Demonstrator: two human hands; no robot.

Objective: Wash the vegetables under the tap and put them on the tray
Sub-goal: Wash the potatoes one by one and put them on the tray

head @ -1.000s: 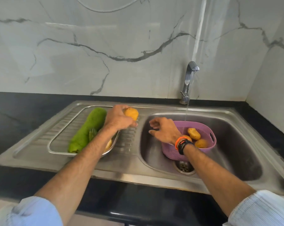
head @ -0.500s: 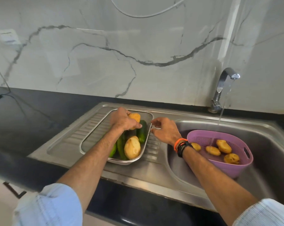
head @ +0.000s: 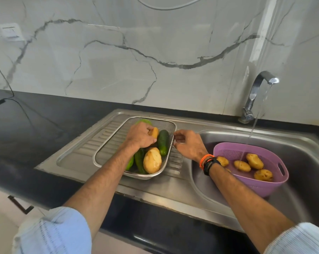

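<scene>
Vegetables are split between two containers, so by my reckoning the job is partly done. One potato (head: 153,133) is in the left hand (head: 139,135), whose fingers are curled round it just over the steel tray (head: 170,125), ready to be set down. Already lying in that tray are a larger potato (head: 152,162) at the near end, a dark cucumber (head: 163,142) along the right side, a second dark green one (head: 139,160) beside the forearm, and something light green (head: 143,121) showing at the far end and again under the arm; whether that is one long vegetable I cannot tell.

The right hand (head: 189,144) hangs at the tray's right rim with loosely curled fingers that grip nothing; it looks to be touching or nearly touching the rim.

Still to wash, I judge, are the potatoes (head: 255,160) in the purple basket (head: 281,177) standing in the sink (head: 301,143): four plainly seen, a fifth perhaps half hidden behind the wrist. Water from the tap (head: 258,83) runs down into the basket's far side.

The tray sits on the ribbed drainboard (head: 85,143), let into the black counter (head: 26,121), where a cable trails from a wall socket.
</scene>
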